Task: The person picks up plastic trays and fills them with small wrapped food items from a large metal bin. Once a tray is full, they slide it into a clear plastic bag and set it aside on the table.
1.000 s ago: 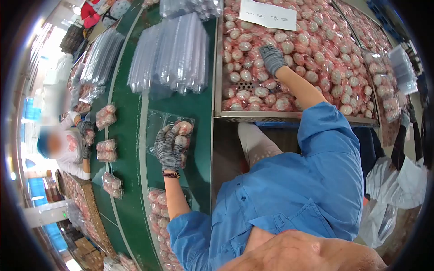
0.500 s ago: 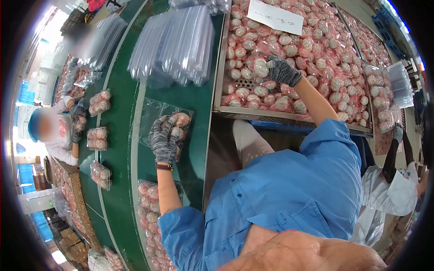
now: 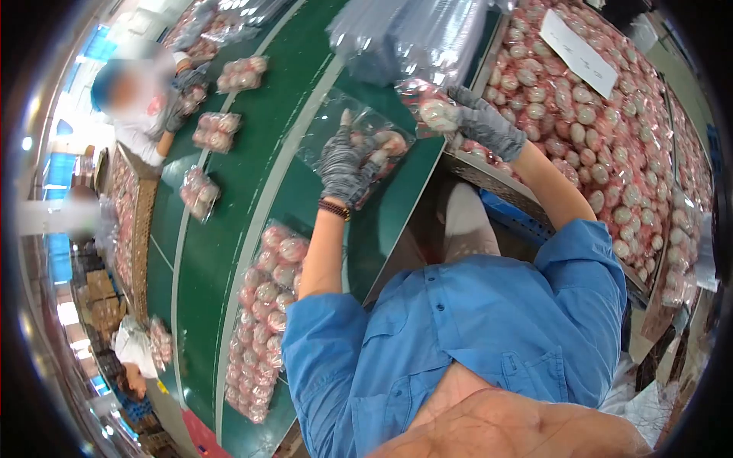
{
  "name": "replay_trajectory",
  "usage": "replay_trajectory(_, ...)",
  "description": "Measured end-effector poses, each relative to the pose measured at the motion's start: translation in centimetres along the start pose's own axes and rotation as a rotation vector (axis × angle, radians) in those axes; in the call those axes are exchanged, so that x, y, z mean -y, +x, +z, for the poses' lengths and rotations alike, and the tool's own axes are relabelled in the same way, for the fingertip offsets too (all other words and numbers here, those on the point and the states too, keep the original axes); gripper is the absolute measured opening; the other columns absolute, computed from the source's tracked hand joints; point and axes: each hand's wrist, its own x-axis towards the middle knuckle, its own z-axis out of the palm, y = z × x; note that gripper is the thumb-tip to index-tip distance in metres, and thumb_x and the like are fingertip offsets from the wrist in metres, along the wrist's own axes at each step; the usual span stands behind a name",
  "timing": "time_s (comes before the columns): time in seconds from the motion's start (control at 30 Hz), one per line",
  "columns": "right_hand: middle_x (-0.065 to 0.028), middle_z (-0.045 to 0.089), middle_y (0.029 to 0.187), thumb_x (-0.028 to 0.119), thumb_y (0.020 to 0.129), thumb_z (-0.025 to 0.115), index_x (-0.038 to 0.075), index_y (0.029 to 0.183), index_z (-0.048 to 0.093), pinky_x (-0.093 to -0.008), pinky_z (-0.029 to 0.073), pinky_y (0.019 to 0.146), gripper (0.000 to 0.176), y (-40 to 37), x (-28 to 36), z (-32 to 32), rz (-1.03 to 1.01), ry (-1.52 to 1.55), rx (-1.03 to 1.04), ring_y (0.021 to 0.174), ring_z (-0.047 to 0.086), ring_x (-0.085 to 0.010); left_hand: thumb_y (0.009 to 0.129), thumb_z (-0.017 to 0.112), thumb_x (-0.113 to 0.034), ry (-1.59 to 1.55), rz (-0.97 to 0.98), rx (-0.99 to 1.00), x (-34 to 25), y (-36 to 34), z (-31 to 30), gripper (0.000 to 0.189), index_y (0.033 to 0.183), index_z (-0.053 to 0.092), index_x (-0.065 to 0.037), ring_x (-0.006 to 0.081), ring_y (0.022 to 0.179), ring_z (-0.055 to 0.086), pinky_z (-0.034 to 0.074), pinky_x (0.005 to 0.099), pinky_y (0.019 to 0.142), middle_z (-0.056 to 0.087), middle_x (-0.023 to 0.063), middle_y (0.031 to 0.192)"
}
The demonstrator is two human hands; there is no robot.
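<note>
On the green belt, my left hand (image 3: 345, 166), in a grey knitted glove, lies over a clear plastic pack (image 3: 311, 141) and grips it at the wrapped pieces. One finger points forward; white, egg-like pieces in red-printed film (image 3: 392, 143) show beside the thumb. My right hand (image 3: 489, 122), gloved alike, is closed around a wrapped white egg-like piece (image 3: 438, 114), its loose film sticking out to the left. This hand is above the near corner of the metal bin (image 3: 527, 179), right of the pack and apart from it.
Stacked clear plastic packaging (image 3: 412, 42) lies ahead on the belt (image 3: 229, 259). Filled packs (image 3: 263, 320) line my near left side. Across the belt, a person (image 3: 145, 99) handles another pack. A paper sheet (image 3: 578, 53) rests on the wrapped pieces in the bin.
My right hand has lifted a wrapped piece out of the bin and brought it left toward the pack. My left hand stays at the pack, one finger now more extended. The view has turned.
</note>
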Motion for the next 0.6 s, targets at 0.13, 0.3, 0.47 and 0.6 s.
replay_trajectory(0.13, -0.0087, 0.065, 0.104, 0.021, 0.08, 0.072, 0.005, 0.125, 0.053, -0.0297, 0.052, 0.079, 0.051, 6.7, -1.6, 2.8, -0.108, -0.482, -0.005, 0.093, 0.064, -0.0184, 0.077, 0.073, -0.029, 0.088, -0.041, 0.048, -0.9, -0.1, -0.6, 0.042, 0.118, 0.067, -0.026, 0.0337, 0.114, 0.054, 0.043, 0.04, 0.099, 0.033, 0.0189, 0.149)
replay_trajectory(0.3, -0.0095, 0.063, 0.113, 0.017, 0.074, 0.074, 0.013, 0.121, 0.06, -0.0354, 0.05, 0.09, 0.049, 9.6, -0.2, 5.4, -0.237, -1.161, 0.206, 0.103, 0.061, -0.0213, 0.08, 0.069, -0.037, 0.171, -0.076, 0.063, -0.6, 0.0, -0.5, 0.04, 0.12, 0.065, -0.034, 0.0343, 0.115, 0.051, 0.039, 0.0408, 0.102, 0.024, 0.0198, 0.153)
replay_trajectory(0.47, -0.0057, 0.063, 0.113, 0.008, 0.071, 0.076, 0.013, 0.127, 0.055, -0.0325, 0.049, 0.091, 0.06, 10.4, -1.7, 4.1, -0.176, -0.884, 0.217, 0.103, 0.059, -0.0164, 0.082, 0.066, -0.04, 0.118, -0.028, 0.047, -0.5, -0.3, -0.8, 0.038, 0.119, 0.066, -0.032, 0.0336, 0.116, 0.051, 0.039, 0.0406, 0.103, 0.036, 0.0126, 0.148)
replay_trajectory(0.6, -0.0045, 0.063, 0.115, 0.009, 0.073, 0.077, 0.011, 0.129, 0.054, -0.0304, 0.048, 0.093, 0.06, 10.1, -1.8, 3.4, -0.097, -0.748, 0.229, 0.105, 0.058, -0.0138, 0.083, 0.066, -0.038, 0.02, -0.045, 0.055, -0.9, -0.1, -1.1, 0.037, 0.119, 0.066, -0.032, 0.0303, 0.117, 0.051, 0.039, 0.0403, 0.102, 0.05, 0.0072, 0.135)
